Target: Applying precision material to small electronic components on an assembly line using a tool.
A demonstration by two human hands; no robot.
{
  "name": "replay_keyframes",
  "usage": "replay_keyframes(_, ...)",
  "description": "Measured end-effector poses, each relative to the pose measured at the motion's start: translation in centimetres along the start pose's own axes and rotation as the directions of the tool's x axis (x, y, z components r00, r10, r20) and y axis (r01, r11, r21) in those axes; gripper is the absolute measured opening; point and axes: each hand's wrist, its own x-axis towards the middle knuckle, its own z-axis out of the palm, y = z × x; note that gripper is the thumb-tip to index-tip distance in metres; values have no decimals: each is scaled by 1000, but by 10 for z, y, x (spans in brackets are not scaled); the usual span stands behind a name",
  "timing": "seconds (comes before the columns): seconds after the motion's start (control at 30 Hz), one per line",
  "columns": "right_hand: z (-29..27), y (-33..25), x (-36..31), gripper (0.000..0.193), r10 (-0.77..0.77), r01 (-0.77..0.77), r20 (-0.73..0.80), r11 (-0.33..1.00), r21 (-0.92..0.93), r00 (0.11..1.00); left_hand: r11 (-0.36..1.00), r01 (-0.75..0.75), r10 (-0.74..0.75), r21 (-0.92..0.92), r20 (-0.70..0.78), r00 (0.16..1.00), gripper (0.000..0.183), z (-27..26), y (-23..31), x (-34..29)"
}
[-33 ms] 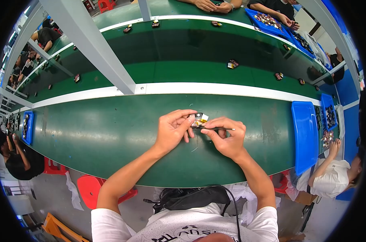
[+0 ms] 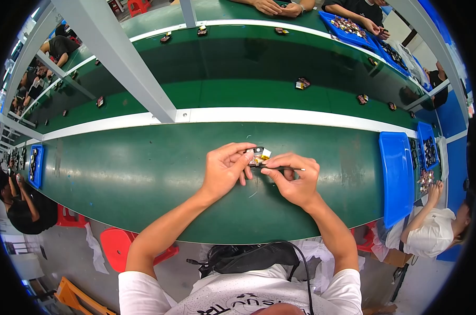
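Above the green bench, my left hand (image 2: 222, 169) pinches a small black electronic part (image 2: 257, 150) between thumb and fingers. White and yellow pieces show on that part, and its lower side is partly covered by my fingers. From the right, my right hand (image 2: 295, 177) grips a slim dark stick-like tool (image 2: 288, 167) with a pale end. The tool's other end meets the lower edge of the part, where my fingertips hide the exact contact. My two hands are close together, fingers closed.
A blue tray (image 2: 397, 176) lies on the bench at the right. Beyond the white rail (image 2: 280, 116), small assemblies (image 2: 302, 83) sit on a green belt. A grey post (image 2: 122, 63) rises at left. Co-workers sit around, one at the right (image 2: 429, 228). A red stool (image 2: 117, 247) stands below the bench.
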Motion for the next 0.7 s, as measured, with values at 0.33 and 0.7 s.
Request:
replay_keyframes(0.33,0,4,1,17,-112,113,23,993,-20,993,995,-24,27,94,-27,999,24,4,-1,-1)
replay_keyframes(0.7,-1,6,0,13,-92,92,25,996,-9,995,998,57,-57,38,-6,998,25,4,1,3)
